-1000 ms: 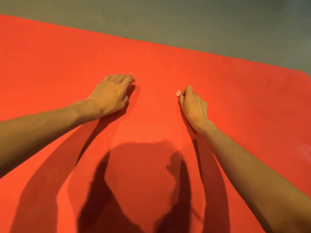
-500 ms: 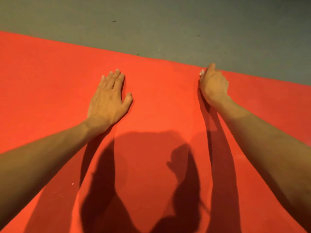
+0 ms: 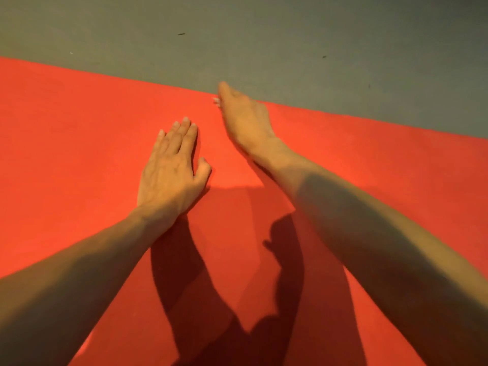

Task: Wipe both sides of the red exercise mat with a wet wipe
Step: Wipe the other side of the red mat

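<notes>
Red fills the near view: the exercise mat (image 3: 79, 154) lies flat, top side up, with both forearms reaching out across it. On the mat's middle the left hand (image 3: 171, 167) rests palm-down, fingers straight and holding nothing, probably to pin the mat against sliding. Farther out, at the mat's far edge, the right hand (image 3: 244, 120) curls over a wet wipe (image 3: 216, 100) (only a blurred white scrap shows), likely mid-stroke. Beyond the mat's edge lies grey floor (image 3: 317, 43).

Left hand (image 3: 171, 170), right hand (image 3: 243, 120) on mat (image 3: 79, 128)
</notes>
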